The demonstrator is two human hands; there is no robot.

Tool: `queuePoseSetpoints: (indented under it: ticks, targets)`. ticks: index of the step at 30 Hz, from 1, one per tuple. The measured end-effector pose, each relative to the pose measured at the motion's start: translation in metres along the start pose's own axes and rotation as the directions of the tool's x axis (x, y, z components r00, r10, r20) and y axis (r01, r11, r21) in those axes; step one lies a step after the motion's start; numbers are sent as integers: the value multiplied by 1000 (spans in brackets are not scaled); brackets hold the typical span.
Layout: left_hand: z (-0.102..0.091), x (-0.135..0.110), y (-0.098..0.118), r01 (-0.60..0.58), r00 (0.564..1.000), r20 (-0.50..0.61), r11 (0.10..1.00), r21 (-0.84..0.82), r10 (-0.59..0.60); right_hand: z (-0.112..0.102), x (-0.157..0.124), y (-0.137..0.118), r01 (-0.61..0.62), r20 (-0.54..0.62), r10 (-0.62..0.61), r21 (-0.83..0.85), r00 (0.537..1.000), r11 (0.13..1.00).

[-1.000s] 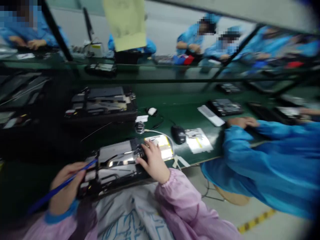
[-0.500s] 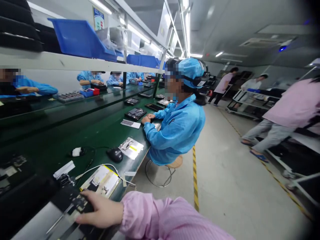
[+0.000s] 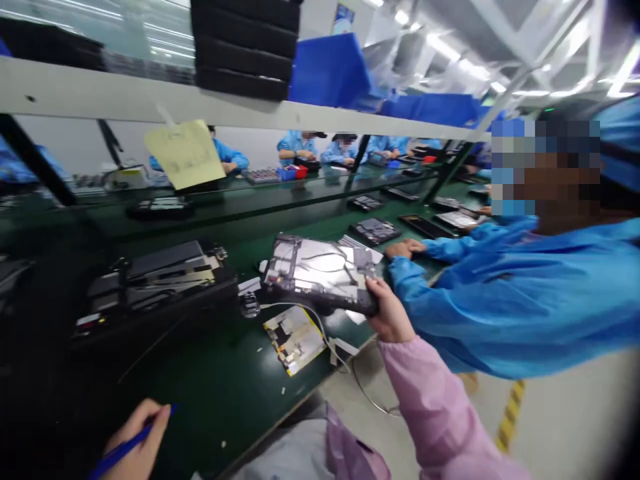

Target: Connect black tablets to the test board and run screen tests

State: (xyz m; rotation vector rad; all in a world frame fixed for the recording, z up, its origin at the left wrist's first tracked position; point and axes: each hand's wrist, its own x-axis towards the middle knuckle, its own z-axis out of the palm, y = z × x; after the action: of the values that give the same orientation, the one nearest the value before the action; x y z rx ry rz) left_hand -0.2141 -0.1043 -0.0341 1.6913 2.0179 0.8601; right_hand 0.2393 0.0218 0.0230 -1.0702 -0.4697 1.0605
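Observation:
My right hand point(image 3: 390, 310) grips the right end of an opened electronic device point(image 3: 320, 267), tablet-like, with a silvery inside, dark cables and a black edge. It is held up above the bench, tilted towards me. At the lower left, my left hand point(image 3: 137, 440) is closed around a slim blue pen-like tool point(image 3: 123, 453); whether it is a pen or tweezers I cannot tell. Left of the held device, a second opened device point(image 3: 165, 277) rests on a black block. Below the held device lies a white sheet with yellow edges point(image 3: 295, 340), bearing small parts.
The green bench point(image 3: 215, 373) has a white cable point(image 3: 323, 327) trailing over its front edge. A co-worker in blue point(image 3: 500, 287) sits close on my right. A shelf point(image 3: 240, 113) carrying blue bins point(image 3: 327, 70) runs overhead, a yellow note point(image 3: 185, 153) hanging from it.
My view has swung left towards the bench. My right hand, earlier low over dark parts at the bench edge, now holds the opened device up. My left hand has come into view with the blue tool.

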Motion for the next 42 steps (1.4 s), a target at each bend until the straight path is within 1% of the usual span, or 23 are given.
queuePoseSetpoints:
  ticks: [2,5,7,9,11,13,15,17,18,20,22,24,27,29,30,33,38,40,41,42]
  targets:
    - [1,5,12,-10,999,53,1000,-16,11,30,37,11,5,-11,-5,-8,1000,1000]
    - [3,4,25,38,992,122,998,-53,-31,93,89,35,-29,-24,27,-71,999,997]
    - [3,1,25,100,985,148,992,-73,-89,139,117,53,-75,-4,76,-139,997,987]
    - [2,0,18,186,973,155,977,-102,-169,183,137,72,-135,53,150,-219,987,966]
    - [-1,1,9,269,958,147,950,-161,-247,222,147,89,-192,129,241,-308,962,932]
    - [-3,3,2,342,938,146,912,-228,-315,255,149,103,-216,205,315,-395,927,893]
    - [-4,6,-1,405,914,158,875,-267,-374,280,144,113,-194,271,347,-465,898,864]
    - [-4,7,-1,424,905,175,860,-285,-388,298,135,118,-137,334,345,-515,877,846]
    - [-4,6,0,409,911,172,865,-289,-373,303,128,118,-101,367,338,-534,867,840]
    - [-4,5,3,340,939,151,898,-279,-309,307,110,114,-30,440,331,-563,835,826]
    - [-4,2,5,246,967,124,937,-247,-221,302,87,107,30,510,341,-587,790,809]
    - [-4,-2,8,146,986,107,965,-217,-125,291,63,97,69,555,369,-615,745,786]
    - [-4,-7,11,45,995,99,979,-198,-26,278,35,84,121,591,443,-680,674,723]
    - [-3,-10,13,22,995,100,981,-191,-2,277,25,77,143,591,498,-723,635,676]
    - [-3,-12,13,16,994,107,982,-189,4,278,22,75,152,586,514,-739,627,656]
    - [-2,-15,13,21,991,133,981,-191,4,283,19,70,189,592,484,-737,645,649]
    - [1,-18,9,44,984,177,974,-221,-4,284,15,62,190,622,395,-665,676,722]
    - [1,-18,8,46,983,185,971,-234,-3,283,9,57,167,620,365,-632,694,757]
    - [1,-18,8,51,983,185,970,-238,-6,283,6,55,137,624,362,-606,692,784]
    - [0,-17,8,57,983,182,969,-242,-13,284,2,53,90,633,368,-571,681,816]
